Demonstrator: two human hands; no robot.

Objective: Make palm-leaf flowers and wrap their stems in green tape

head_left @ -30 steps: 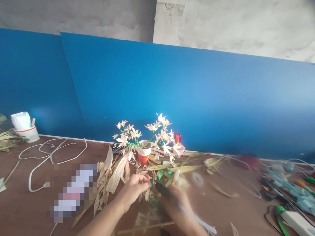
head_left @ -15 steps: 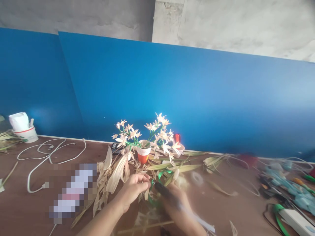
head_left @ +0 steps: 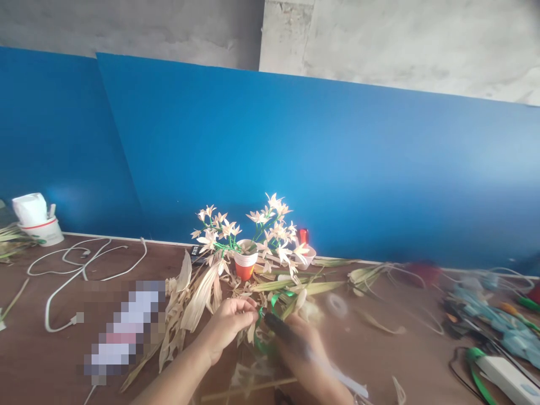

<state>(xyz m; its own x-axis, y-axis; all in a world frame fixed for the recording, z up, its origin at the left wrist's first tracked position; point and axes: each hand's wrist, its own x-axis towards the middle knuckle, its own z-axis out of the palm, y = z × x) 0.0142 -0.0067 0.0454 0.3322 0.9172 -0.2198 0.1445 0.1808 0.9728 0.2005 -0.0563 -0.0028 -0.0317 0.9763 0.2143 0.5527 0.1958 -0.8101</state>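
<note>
My left hand (head_left: 230, 326) is closed in a pinch on a small pale leaf flower with a green ribbon stem (head_left: 258, 329) low in the middle of the brown table (head_left: 50, 360). My right hand (head_left: 301, 351), blurred, grips a black glue gun (head_left: 280, 329) whose nozzle points at the flower; a white glue stick (head_left: 341, 379) trails from its back. Just beyond the hands an orange paper cup (head_left: 245, 265) holds a bunch of finished pale flowers (head_left: 253, 228).
Dried pale leaves (head_left: 198, 295) lie scattered around the cup. A white cable (head_left: 80, 267) loops at the left, near a white cup with tissue (head_left: 36, 222). A tape roll (head_left: 337, 306), tools and wires (head_left: 485, 320) clutter the right. A blue panel (head_left: 337, 169) backs the table.
Hands hold nearly the same pose; only the view has drifted slightly.
</note>
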